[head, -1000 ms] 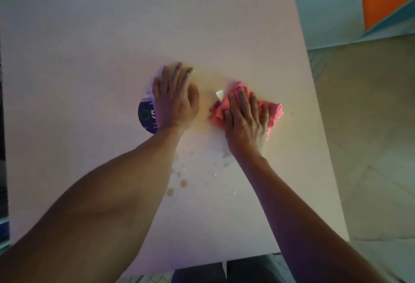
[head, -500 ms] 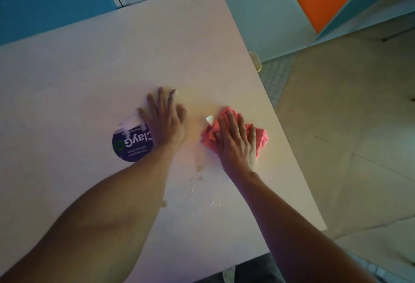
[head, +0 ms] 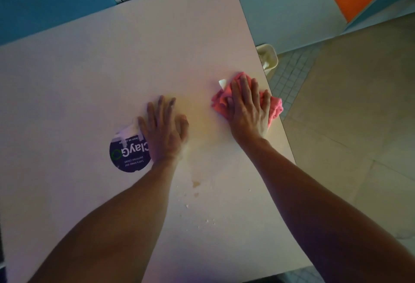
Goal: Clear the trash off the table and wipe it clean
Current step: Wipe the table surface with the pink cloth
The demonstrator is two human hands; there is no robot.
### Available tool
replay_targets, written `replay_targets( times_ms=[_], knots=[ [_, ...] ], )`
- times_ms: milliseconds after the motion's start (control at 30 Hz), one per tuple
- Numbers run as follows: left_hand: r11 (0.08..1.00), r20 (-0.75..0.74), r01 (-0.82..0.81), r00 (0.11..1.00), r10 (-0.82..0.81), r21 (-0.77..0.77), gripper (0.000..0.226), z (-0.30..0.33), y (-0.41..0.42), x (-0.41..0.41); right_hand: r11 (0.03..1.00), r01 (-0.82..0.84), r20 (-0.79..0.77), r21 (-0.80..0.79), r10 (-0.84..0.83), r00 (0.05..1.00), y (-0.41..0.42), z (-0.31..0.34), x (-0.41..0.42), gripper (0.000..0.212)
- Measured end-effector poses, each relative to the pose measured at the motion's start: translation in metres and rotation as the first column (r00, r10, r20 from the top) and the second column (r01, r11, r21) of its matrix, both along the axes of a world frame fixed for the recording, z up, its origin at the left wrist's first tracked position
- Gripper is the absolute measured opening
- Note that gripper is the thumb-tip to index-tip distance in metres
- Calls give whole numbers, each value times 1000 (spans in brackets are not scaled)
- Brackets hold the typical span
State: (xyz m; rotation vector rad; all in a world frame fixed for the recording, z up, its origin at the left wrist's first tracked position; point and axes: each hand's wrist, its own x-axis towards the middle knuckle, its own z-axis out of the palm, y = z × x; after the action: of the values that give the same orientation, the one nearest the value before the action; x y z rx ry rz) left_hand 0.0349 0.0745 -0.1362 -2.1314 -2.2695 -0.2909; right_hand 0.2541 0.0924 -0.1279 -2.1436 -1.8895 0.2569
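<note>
My right hand [head: 248, 109] lies flat with straight fingers on a crumpled pink cloth [head: 275, 108], pressing it to the white table [head: 112, 69] close to the right edge. A small white scrap [head: 222, 83] sits against the cloth's far left corner. My left hand [head: 165, 129] rests flat on the tabletop, fingers straight, partly over a round dark purple sticker [head: 125, 154]. A brownish wet spot [head: 195, 183] and several white crumbs [head: 210, 221] lie on the table nearer to me, between my forearms.
A cream bin [head: 269, 58] with something white inside stands on the floor just past the table's right edge. Beige floor tiles [head: 348, 147] spread to the right. Blue and orange wall panels rise beyond the far edge.
My right hand has slid the pink cloth and the white scrap to the right, close to the table's edge. The left hand stays flat by the sticker. The view has tilted up.
</note>
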Motion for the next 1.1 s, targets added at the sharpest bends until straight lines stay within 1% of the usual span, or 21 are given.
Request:
replay_targets(
  times_ms=[67, 133, 267, 300, 333, 400, 433, 500, 633, 733, 833, 1033, 1100],
  knots=[
    [1000, 12, -6, 1000, 6, -1, 53, 1, 1, 1, 1000, 20, 18, 18, -20, 1000, 14, -5, 7, 57],
    [1000, 11, -11, 1000, 11, -14, 53, 1, 0, 4, 999, 27, 22, 27, -27, 999, 27, -6, 14, 58],
    [999, -4, -21, 1000, 21, -39, 52, -1, 0, 3, 999, 28, -42, 28, -27, 999, 53, 3, 23, 85],
    [999, -10, -22, 1000, 22, -35, 52, -1, 1, 3, 999, 27, -40, 24, -26, 999, 57, 3, 24, 86],
    [999, -13, -24, 1000, 24, -31, 52, -2, 0, 2, 999, 30, -32, 26, -29, 999, 59, 2, 25, 84],
    [999, -13, -18, 1000, 17, -32, 53, -2, 1, 2, 999, 33, -12, 24, -33, 999, 59, -2, 25, 71],
    [999, -9, -19, 1000, 18, -32, 53, -1, 1, 2, 999, 31, -10, 9, -31, 999, 58, -4, 25, 64],
    [999, -6, -18, 1000, 18, -37, 54, 0, 0, 3, 999, 39, 5, -19, -39, 999, 48, -7, 22, 57],
    [998, 36, -14, 999, 16, -59, 59, 2, 0, 2, 997, 52, 40, 56, -54, 998, -2, -9, 8, 50],
    [999, 57, -18, 998, 20, -34, 60, 4, 0, 4, 1000, 23, 39, 16, -23, 999, -47, -6, -2, 51],
    [999, 84, -5, 996, 8, -45, 60, 5, 2, 5, 1000, 30, 25, -9, -30, 999, -89, 1, -17, 52],
    [998, 215, 26, 976, -13, -56, 54, 12, -3, -4, 997, 34, 40, -72, -31, 999, -201, 13, -34, 48],
    [996, 274, 82, 959, -71, -29, 52, 12, -12, -15, 994, 74, 42, -77, -71, 997, -244, 17, -34, 47]
  ],
)
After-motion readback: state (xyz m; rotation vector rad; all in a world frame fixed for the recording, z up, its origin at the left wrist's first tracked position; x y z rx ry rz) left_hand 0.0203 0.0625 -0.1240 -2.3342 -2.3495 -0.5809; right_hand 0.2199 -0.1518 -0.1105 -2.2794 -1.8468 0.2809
